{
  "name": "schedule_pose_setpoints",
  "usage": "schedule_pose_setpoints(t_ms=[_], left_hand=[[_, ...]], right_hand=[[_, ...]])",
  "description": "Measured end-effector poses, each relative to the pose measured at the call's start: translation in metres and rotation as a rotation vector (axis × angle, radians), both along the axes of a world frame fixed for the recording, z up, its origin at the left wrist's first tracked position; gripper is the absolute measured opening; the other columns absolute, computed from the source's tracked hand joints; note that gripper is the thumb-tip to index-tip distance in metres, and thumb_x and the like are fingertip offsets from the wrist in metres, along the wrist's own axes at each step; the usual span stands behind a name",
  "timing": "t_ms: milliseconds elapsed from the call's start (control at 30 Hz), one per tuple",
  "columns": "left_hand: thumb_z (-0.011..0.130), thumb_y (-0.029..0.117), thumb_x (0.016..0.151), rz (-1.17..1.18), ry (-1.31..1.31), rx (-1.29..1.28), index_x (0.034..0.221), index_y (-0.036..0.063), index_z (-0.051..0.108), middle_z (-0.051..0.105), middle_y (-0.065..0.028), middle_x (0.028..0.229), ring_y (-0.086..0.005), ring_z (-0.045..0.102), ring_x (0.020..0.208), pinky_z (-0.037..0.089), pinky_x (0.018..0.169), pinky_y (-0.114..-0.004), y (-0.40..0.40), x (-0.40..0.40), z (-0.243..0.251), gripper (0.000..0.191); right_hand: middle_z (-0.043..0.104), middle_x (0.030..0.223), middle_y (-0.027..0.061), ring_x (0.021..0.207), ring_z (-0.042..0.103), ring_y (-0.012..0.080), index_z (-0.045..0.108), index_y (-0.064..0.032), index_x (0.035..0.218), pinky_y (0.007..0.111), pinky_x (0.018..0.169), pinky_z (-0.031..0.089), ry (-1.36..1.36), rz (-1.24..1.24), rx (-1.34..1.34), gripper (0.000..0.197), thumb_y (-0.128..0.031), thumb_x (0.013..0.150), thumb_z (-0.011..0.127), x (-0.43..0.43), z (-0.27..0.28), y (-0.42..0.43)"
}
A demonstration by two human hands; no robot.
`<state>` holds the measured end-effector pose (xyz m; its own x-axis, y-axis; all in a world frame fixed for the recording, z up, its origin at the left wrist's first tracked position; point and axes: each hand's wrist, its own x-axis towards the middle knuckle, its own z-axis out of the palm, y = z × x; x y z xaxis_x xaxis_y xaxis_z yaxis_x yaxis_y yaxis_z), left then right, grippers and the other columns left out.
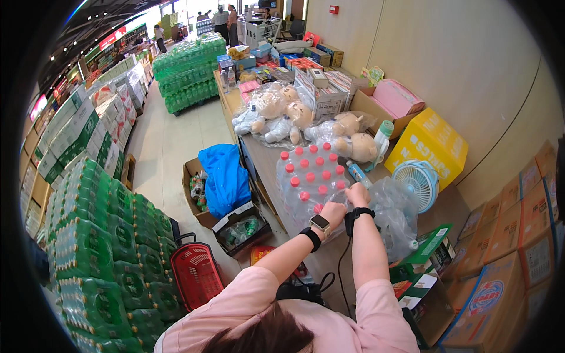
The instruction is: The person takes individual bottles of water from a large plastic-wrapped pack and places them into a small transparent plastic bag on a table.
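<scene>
A shrink-wrapped pack of clear bottles with red caps (310, 177) stands upright on the counter (271, 154) in front of me. My left hand (334, 213), below a wristwatch and a black strap, is closed on the plastic wrap at the pack's near right side. Just beyond it, my right hand (358, 194) grips the wrap at the right edge, fingers curled. The fingertips of both hands are largely hidden. Beside my right hand lie a blue-labelled bottle (358, 174) and a crumpled clear plastic bag (393, 216).
Bagged plush toys (269, 103) lie behind the pack. A light-blue fan (415, 185) and yellow box (427, 145) stand right. On the floor are a red shopping basket (196, 276), a blue bag (225, 181) and stacked green bottle packs (88, 251). Cartons (490, 287) are piled right.
</scene>
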<state>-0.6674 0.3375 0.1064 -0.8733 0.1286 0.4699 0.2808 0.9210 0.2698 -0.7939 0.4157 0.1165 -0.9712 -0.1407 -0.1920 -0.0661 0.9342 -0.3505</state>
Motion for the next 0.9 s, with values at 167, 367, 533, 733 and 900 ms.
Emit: schedule_pose_setpoints(t_ms=[167,367,533,733,900], left_hand=[[0.054,0.008,0.069,-0.095,-0.04,-0.196,0.06,0.005,0.06,0.059,-0.0151,0.058,-0.0286,0.062,0.056,0.05,0.051,-0.037,-0.008,0.002,0.005,0.01],[0.055,0.007,0.067,-0.119,-0.084,-0.251,0.061,0.0046,0.061,0.06,-0.0134,0.059,-0.0271,0.063,0.057,0.05,0.053,-0.036,-0.014,0.012,0.018,0.009],[0.059,0.006,0.064,-0.193,-0.124,-0.299,0.066,0.0037,0.059,0.061,-0.0117,0.063,-0.0268,0.063,0.063,0.05,0.059,-0.036,-0.023,0.019,0.018,0.003],[0.062,0.007,0.064,-0.2,-0.109,-0.202,0.07,0.0049,0.056,0.063,-0.0109,0.07,-0.0264,0.063,0.072,0.05,0.066,-0.036,-0.024,0.022,0.015,0.009],[0.049,0.012,0.08,-0.033,-0.233,-0.096,0.072,0.0049,0.059,0.063,-0.0148,0.067,-0.0312,0.063,0.061,0.05,0.054,-0.042,-0.024,0.009,0.0,0.015]], right_hand=[[0.066,0.096,0.0148,0.095,0.062,0.0325,0.068,-0.0069,0.093,0.041,0.079,0.05,-0.011,-0.049,-0.057,0.035,-0.036,0.074,0.067,0.005,0.0,-0.003],[0.065,0.098,0.0168,0.095,0.061,0.0341,0.067,-0.006,0.093,0.042,0.079,0.05,0.019,-0.092,-0.088,0.036,-0.037,0.074,0.067,0.01,0.003,-0.012],[0.067,0.08,0.0146,0.082,0.065,0.0307,0.069,-0.0066,0.078,0.039,0.072,0.05,0.01,-0.129,-0.225,0.026,-0.03,0.069,0.064,0.005,0.003,-0.004],[0.067,0.08,0.0156,0.082,0.065,0.0315,0.069,-0.006,0.08,0.039,0.073,0.051,-0.003,-0.152,-0.25,0.027,-0.03,0.067,0.066,0.004,0.002,-0.003],[0.066,0.084,0.0176,0.081,0.064,0.0329,0.068,-0.0039,0.077,0.041,0.072,0.051,-0.107,-0.081,-0.321,0.028,-0.031,0.068,0.067,0.017,0.021,0.004]])
